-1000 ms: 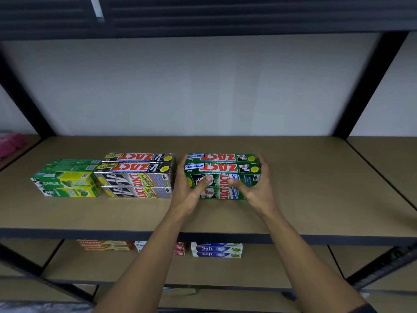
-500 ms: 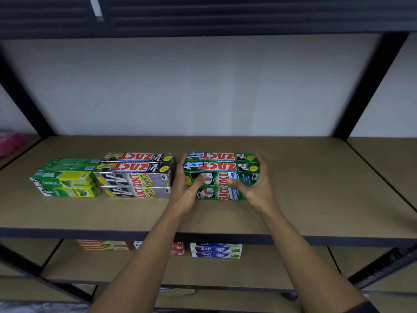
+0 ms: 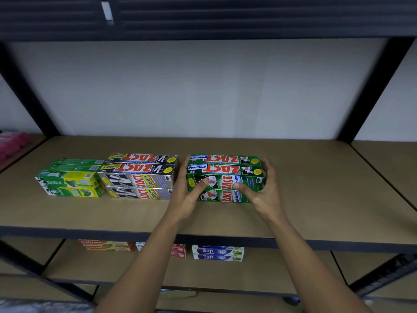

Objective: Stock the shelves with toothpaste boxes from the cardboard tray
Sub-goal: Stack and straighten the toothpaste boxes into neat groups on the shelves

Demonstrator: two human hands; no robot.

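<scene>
This looks like a shop or its stockroom. A dark metal rack (image 3: pixel 371 91) with board shelves (image 3: pixel 316 188) stands against a plain white wall (image 3: pixel 203 86). Toothpaste boxes lie sorted by brand in neat stacks two high: Darlie boxes (image 3: pixel 70 183), silver Zact boxes (image 3: pixel 140 177), green Zact boxes (image 3: pixel 225 170). The lower shelf (image 3: pixel 270 274) carries Colgate boxes (image 3: pixel 103 245) and Safi boxes (image 3: pixel 217 254) likewise.

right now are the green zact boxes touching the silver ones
No, the left hand sits in a gap between the green Zact boxes and the silver Zact boxes.
</scene>
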